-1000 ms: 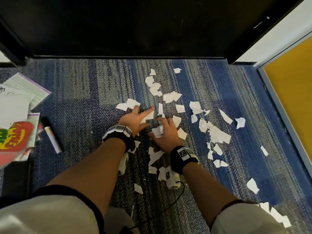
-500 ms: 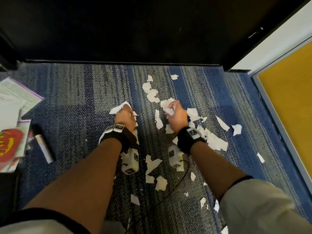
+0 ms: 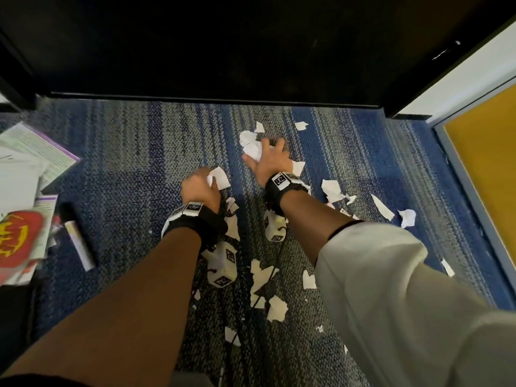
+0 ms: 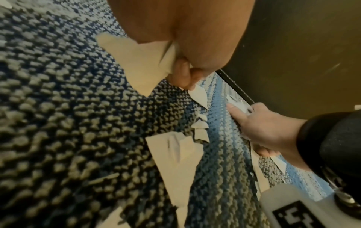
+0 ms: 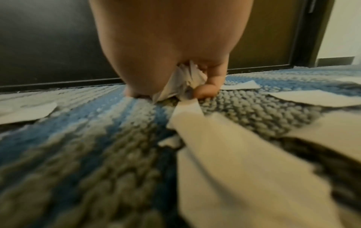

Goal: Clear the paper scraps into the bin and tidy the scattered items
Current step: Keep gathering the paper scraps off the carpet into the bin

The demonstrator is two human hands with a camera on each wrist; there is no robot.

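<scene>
White torn paper scraps (image 3: pixel 262 277) lie scattered over the blue and grey carpet (image 3: pixel 125 163). My left hand (image 3: pixel 199 188) is curled round a bunch of scraps (image 3: pixel 219 177), and in the left wrist view the scraps (image 4: pixel 140 61) stick out of my fist. Farther forward, my right hand (image 3: pixel 272 157) reaches over the scraps (image 3: pixel 250 146) near the dark door. In the right wrist view a wad of scraps (image 5: pixel 183 80) sits pinched in its curled fingers (image 5: pixel 207 91) against the carpet. No bin is in view.
A dark door (image 3: pixel 223 46) closes the far side. Printed papers (image 3: pixel 33 160), a red and yellow packet (image 3: pixel 16 238) and a white stick-shaped item (image 3: pixel 79 244) lie at the left. A yellow panel (image 3: pixel 491 169) stands at the right. More scraps (image 3: pixel 382 208) lie to the right.
My right hand has reached farther forward to the scraps near the door, its fingers spreading over them. My left hand still grips its bunch and has shifted slightly right.
</scene>
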